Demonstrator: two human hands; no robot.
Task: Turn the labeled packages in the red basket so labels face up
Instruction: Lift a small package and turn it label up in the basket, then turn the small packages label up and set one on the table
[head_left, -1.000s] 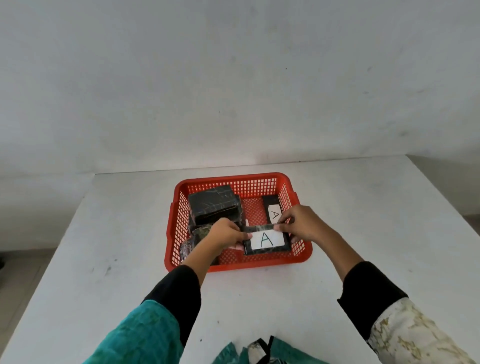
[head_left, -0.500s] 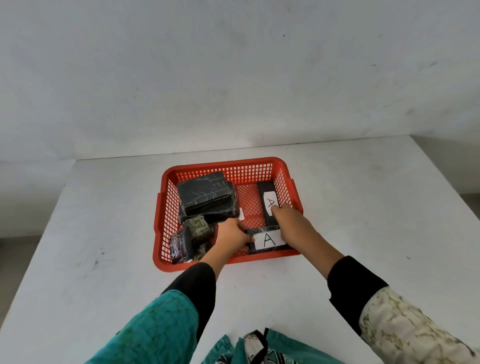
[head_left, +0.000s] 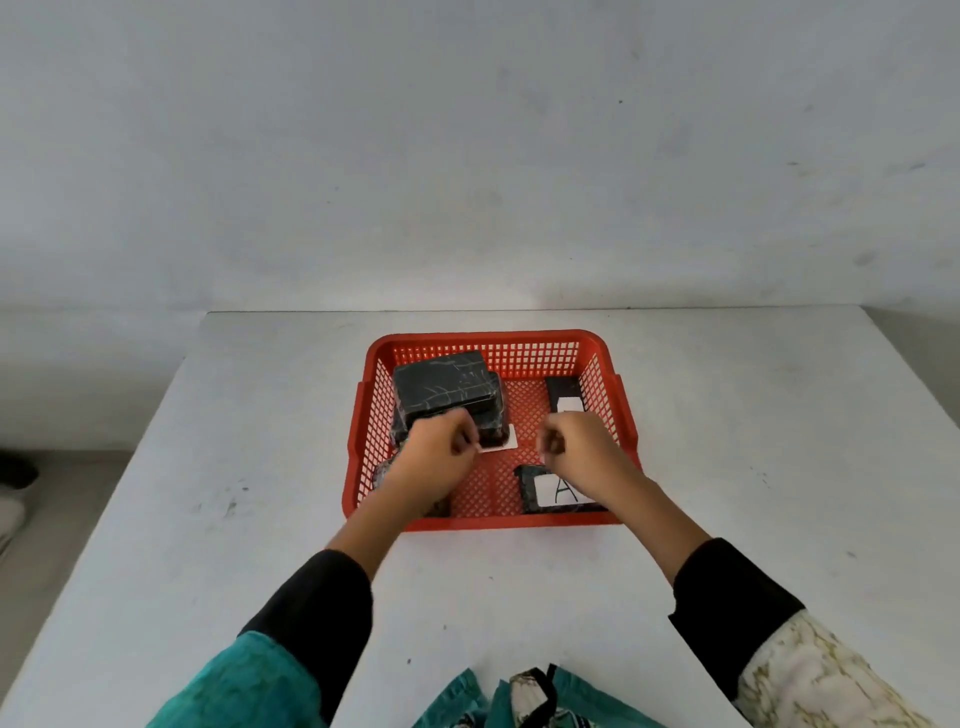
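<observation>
You are hovering both hands over the basket (head_left: 363, 441), the left hand (head_left: 436, 457) at the stack (head_left: 444, 389), fingers curled, pinching nothing visible; the right hand (head_left: 582, 452) loosely curled, empty. Two packages (head_left: 550, 491) are showing labels. Grip the top package by its sides and roll it over.

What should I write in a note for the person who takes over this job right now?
Left hand: curled, on the near edge of the stacked black wrapped packages; grip unclear.
Right hand: curled, empty, above the red plastic lattice basket.
Done: flat black package with white "A" label lies label up, front right; another labelled black package label up, back right.
Left: the stack at back left and the dark package at front left show no label on top.
</observation>
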